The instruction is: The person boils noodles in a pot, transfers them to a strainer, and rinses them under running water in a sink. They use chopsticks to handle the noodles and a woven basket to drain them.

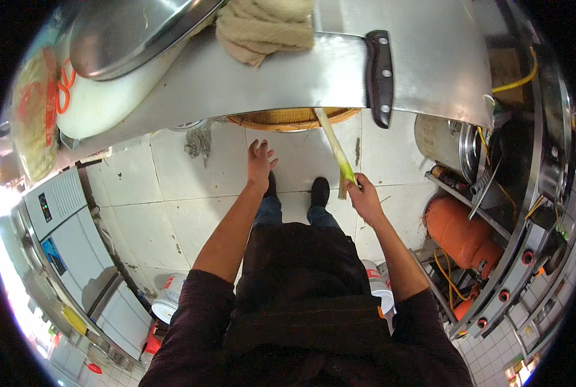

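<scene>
My right hand [363, 196] grips a long scallion or leek stalk [334, 142] near its green part. The pale end slants up to the front edge of the steel worktable [196, 92]. A brownish strip [342, 186] hangs beside my fingers; I cannot tell whether it belongs to the stalk. Fingers spread and holding nothing, my left hand [260, 164] hovers over the floor in front of me. On the worktable lies a cleaver [378, 80], its dark riveted handle jutting past the front edge. Beside the blade rests a folded tan cloth [268, 29].
Beneath the table edge shows a woven basket [278, 119]. A large metal bowl or lid [133, 38] overlaps a white board [109, 106] at upper left. To the right are an orange gas cylinder [457, 232] and a steel pot [437, 140]. A white appliance [85, 242] stands left.
</scene>
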Motion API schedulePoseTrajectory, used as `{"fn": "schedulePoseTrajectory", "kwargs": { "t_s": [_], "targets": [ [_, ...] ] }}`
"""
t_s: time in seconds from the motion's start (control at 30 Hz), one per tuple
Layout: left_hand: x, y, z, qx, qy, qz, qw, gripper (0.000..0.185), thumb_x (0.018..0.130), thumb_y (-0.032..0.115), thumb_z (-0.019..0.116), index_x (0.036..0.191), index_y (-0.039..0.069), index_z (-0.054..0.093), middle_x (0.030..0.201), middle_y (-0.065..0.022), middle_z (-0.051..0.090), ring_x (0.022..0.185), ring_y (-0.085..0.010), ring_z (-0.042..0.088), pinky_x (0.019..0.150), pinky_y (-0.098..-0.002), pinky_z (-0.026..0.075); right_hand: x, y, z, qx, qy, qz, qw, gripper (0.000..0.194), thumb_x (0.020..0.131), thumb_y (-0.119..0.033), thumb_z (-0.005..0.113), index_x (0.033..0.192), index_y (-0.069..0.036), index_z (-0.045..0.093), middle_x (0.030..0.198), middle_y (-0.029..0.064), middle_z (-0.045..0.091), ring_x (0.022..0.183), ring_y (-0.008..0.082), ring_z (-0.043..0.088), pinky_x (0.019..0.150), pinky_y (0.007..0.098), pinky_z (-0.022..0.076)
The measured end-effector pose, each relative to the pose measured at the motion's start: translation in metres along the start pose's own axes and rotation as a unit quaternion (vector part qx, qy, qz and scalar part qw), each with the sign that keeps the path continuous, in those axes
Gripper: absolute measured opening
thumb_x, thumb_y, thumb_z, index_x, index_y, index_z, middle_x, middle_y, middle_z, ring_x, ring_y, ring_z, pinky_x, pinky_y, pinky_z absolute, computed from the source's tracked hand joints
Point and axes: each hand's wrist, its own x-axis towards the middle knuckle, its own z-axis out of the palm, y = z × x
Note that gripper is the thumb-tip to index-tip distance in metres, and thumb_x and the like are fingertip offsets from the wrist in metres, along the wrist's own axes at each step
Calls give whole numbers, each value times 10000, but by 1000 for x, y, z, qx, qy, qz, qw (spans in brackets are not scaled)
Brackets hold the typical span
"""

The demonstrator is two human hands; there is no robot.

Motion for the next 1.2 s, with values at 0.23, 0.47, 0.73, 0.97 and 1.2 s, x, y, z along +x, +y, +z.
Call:
{"fn": "schedulePoseTrajectory", "kwargs": {
  "t_s": [0.23, 0.47, 0.73, 0.97, 1.2],
  "targets": [
    [-11, 2, 16, 166, -57, 57, 983, 619, 949, 258, 605, 1466, 72, 319, 1415, -138, 447, 1240, -288, 501, 958, -457, 487, -99, 24, -38, 5, 8, 33, 999, 263, 915, -171, 637, 1106, 10, 626, 839, 101, 620, 750, 156, 558, 685, 304, 471],
    [-154, 89, 73, 602, -243, 544, 531, 611, 827, 254, 728, 1368, 96, 491, 1379, -156, 494, 1304, -356, 430, 1117, -525, 297, -232, 23, -103, -28, -46, 43, 998, 275, 890, -175, 666, 1102, -3, 637, 1038, 122, 630, 914, 211, 600, 813, 307, 475],
    [-295, 180, 131, 574, -613, 485, 245, 338, 813, 362, 710, 1049, 124, 669, 858, -91, 593, 840, -304, 623, 697, -431, 498, -409, -27, -195, -94, -106, -14, 990, 354, 889, -227, 612, 1188, -39, 638, 1015, 110, 610, 999, 242, 570, 895, 361, 460],
    [-415, 168, 131, 750, -604, 217, 159, 359, 935, 390, 589, 1169, 122, 545, 956, -181, 683, 857, -401, 661, 734, -497, 515, -551, -2, -171, -163, -15, 8, 986, 403, 858, -334, 643, 1148, -55, 660, 1110, 162, 636, 1050, 282, 615, 891, 392, 479],
    [-552, 149, 186, 582, -702, 407, 52, 252, 937, 292, 589, 999, 54, 535, 820, -198, 655, 743, -425, 635, 647, -514, 491, -570, -17, -63, -347, 421, -97, 832, 321, 814, -318, 703, 861, -62, 516, 721, 63, 565, 718, 267, 627, 701, 413, 501]
  ]
}}
